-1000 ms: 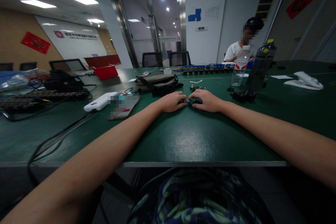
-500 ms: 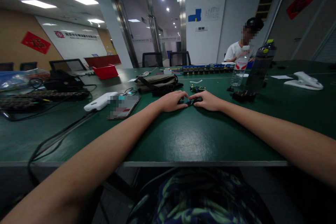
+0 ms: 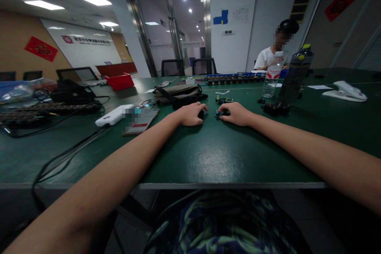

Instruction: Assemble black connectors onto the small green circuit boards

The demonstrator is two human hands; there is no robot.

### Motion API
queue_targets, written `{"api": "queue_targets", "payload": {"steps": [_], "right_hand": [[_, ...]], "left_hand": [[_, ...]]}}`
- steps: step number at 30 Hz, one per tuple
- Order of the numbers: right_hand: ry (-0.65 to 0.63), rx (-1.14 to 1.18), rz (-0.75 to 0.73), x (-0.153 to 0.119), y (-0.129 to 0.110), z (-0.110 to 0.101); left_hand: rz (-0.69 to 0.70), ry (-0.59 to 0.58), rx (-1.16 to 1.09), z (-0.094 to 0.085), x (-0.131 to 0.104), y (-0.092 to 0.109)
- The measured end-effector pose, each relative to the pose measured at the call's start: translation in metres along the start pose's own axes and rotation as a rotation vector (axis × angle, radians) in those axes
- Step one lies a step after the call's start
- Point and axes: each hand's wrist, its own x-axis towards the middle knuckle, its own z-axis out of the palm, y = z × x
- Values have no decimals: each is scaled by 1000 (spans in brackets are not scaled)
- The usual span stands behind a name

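Note:
My right hand (image 3: 236,114) rests on the green table, its thumb and fingers pinching a small circuit board (image 3: 218,114) with blue and green parts. Just behind that hand lies another green circuit board (image 3: 224,99). To the left, my left hand (image 3: 191,114) is open and apart from the held board, thumb and index finger spread. A dark patch shows under its curved fingers; I cannot tell whether it is shadow or an object. A grey-brown bag (image 3: 178,93) with a black strap lies right behind the left hand.
Left of my hands lie a phone (image 3: 144,121) and a white power bank (image 3: 114,115) with cables. A clear water bottle (image 3: 271,81) and a tall dark bottle (image 3: 294,75) stand to the right, near a white clamp-like object (image 3: 345,92). Across the table (image 3: 220,158) sits a person (image 3: 264,58).
My left hand has drawn back to the left from the small circuit board, and its fingers have parted. My right hand stays in place with the board.

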Motion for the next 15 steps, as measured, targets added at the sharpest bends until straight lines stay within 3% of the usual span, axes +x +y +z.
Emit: {"api": "queue_targets", "payload": {"steps": [4, 15], "right_hand": [[3, -24, 39, 0, 2, 0], [-19, -32, 7, 0, 1, 2]], "left_hand": [[-43, -13, 14, 1, 2, -2], [89, 62, -55, 10, 8, -5]]}}
